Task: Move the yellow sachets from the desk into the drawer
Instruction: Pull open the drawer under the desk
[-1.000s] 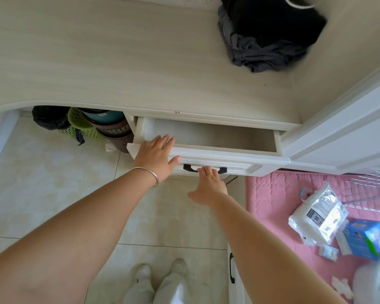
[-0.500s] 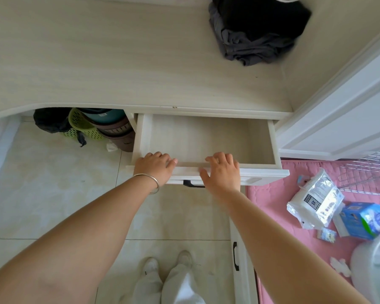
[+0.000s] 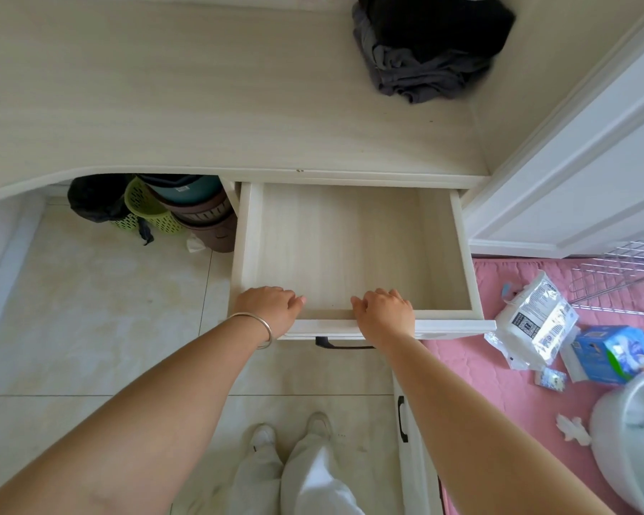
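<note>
Under the near edge of the counter [image 3: 201, 105], the drawer [image 3: 458, 254] stands pulled far out, its pale wooden floor bare in all that shows. Both hands sit on its near front panel: the left hand [image 3: 270, 310], with a silver bangle [image 3: 259, 327] at the wrist, has its fingers curled over the top edge near the drawer's left corner, and the right hand [image 3: 385, 314] grips the same edge further right, fingers likewise hooked over into the drawer; each grip is thus closed around the front panel. A black handle [image 3: 335, 344] shows on the drawer front just below and between the wrists. No yellow sachets can be seen anywhere on the counter or in the drawer, so where they lie cannot be told. At the far right of the counter rests a heap of dark clothing [image 3: 424, 46]. Beneath the counter to the left of the drawer stand a green basket [image 3: 145, 210], brown and teal bins [image 3: 205, 217] nested together, and a black bag [image 3: 93, 202]. On the right, a pink mat [image 3: 480, 366] covers the floor, carrying a white plastic packet [image 3: 532, 321], a blue box [image 3: 606, 353] and part of a wire rack [image 3: 625, 276]; a white round container [image 3: 632, 433] sits at the near right. White shoes [image 3: 290, 429] and pale trousers show on the tiled floor [image 3: 90, 310] below.
</note>
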